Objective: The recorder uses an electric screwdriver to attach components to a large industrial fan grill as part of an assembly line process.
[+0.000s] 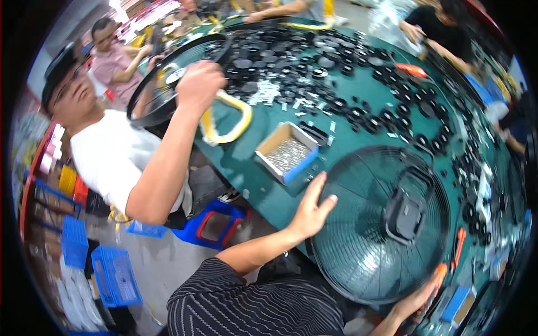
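A round black wire fan guard (358, 241) lies on the green table in front of me, with a black plastic housing (406, 207) on its right half. Beside the guard's left rim is my left hand (311, 211), thumb and fingers apart, its fingertips at the rim. At the lower right rim my right hand (413, 299) is closed around an orange-and-black tool (439, 278); its exact kind is unclear. A small open box of metal screws (287, 154) stands just beyond my left hand.
Several black round parts (356, 115) and small white pieces (266, 92) cover the table (241, 168). An orange-handled tool (459, 243) lies right of the guard. At left, a co-worker in white (112, 157) reaches over another guard (151, 109). A blue stool (210, 227) stands below.
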Motion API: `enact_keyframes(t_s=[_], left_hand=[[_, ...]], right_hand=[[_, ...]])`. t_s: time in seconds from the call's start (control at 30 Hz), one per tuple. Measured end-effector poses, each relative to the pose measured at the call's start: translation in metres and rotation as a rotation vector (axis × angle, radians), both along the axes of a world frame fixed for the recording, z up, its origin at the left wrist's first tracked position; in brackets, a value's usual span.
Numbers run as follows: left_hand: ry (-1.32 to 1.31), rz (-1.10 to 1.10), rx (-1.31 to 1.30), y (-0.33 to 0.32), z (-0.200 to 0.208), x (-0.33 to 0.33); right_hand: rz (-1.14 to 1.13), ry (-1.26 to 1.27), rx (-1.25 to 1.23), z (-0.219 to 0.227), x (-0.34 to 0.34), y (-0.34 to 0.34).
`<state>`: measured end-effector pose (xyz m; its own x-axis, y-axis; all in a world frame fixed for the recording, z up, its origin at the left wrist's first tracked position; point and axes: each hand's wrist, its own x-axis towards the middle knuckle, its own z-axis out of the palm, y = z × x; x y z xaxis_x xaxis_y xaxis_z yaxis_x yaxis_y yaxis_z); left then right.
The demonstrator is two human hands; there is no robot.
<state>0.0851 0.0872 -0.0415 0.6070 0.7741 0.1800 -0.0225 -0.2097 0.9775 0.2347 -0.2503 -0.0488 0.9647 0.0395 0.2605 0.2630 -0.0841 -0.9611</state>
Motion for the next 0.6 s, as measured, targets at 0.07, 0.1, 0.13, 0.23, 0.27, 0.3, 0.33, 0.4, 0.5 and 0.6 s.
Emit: enact_keyframes(t_s=[0.07, 0.1, 0.13, 0.23, 0.27, 0.3, 0.33, 0.4, 0.5, 0.6], left_hand=[[0.045, 0.007, -0.002, 0.005, 0.006, -0.002], [-0.015, 0.004, -0.064, 0.005, 0.01, -0.001], [0.135, 0.024, 0.115, 0.019, 0.009, -0.008], [0.206, 0.001, 0.053, 0.045, 0.012, 0.006], [0.121, -0.04, 0.091, 0.059, 0.01, 0.015], [-0.002, -0.158, -0.166, 0.067, 0.017, 0.026], [0.031, -0.206, -0.162, 0.083, 0.018, 0.029], [0.062, -0.266, -0.167, 0.113, 0.01, 0.033], [0.057, -0.289, -0.256, 0.121, 0.008, 0.034], [0.088, -0.276, -0.215, 0.106, 0.012, 0.037]], right_hand=[[-0.019, -0.067, -0.149, 0.01, -0.007, 0.012], [-0.055, -0.065, -0.299, 0.021, -0.013, 0.022], [-0.054, -0.076, -0.279, 0.028, -0.018, 0.037], [0.026, -0.064, -0.296, 0.014, -0.023, 0.041], [0.062, -0.034, -0.383, 0.014, -0.03, 0.038], [0.129, -0.024, -0.209, 0.017, -0.037, 0.04], [0.171, -0.025, -0.236, 0.015, -0.048, 0.036], [0.192, -0.038, -0.204, 0.027, -0.055, 0.032], [0.21, -0.005, -0.255, 0.036, -0.053, 0.011], [0.291, -0.018, -0.363, 0.044, -0.034, -0.017]])
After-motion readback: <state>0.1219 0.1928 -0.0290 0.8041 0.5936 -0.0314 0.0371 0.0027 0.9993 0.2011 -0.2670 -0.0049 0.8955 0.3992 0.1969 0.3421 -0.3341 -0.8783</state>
